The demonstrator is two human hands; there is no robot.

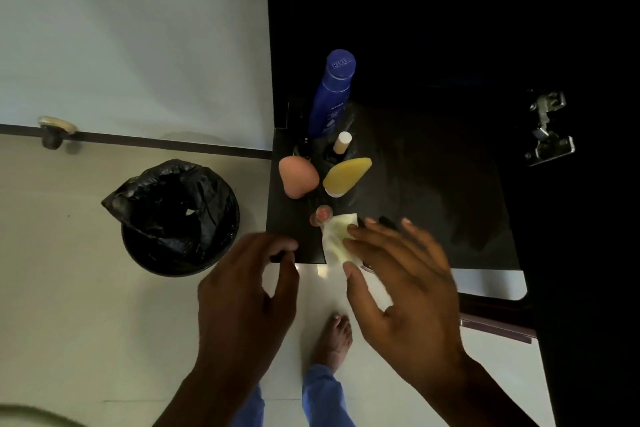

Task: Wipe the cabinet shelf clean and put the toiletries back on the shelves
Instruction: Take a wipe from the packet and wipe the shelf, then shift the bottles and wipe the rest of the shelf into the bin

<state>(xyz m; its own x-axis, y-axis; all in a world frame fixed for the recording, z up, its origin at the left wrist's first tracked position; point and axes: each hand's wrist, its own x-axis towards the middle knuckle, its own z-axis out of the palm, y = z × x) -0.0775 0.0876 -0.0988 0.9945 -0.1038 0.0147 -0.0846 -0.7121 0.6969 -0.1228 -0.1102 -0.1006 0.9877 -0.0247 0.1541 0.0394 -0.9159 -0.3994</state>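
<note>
Shelf (433, 191) is dark and sits open in the cabinet, under both hands. The right hand (405, 284) presses a pale cloth (337, 239) on its front edge with fingers spread and almost straight. The left hand (249, 291) curls at the shelf's front left corner, holding nothing. Behind the cloth stand a small pink jar (322, 214), a pink sponge (298, 177), a yellow sponge (346, 177) and a blue bottle (332, 94).

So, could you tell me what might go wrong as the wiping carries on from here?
The cloth under the right hand lies right beside the small pink bottle near the shelf front edge; a sweep could knock it off. The tall blue bottle behind looks easy to topple.
</note>
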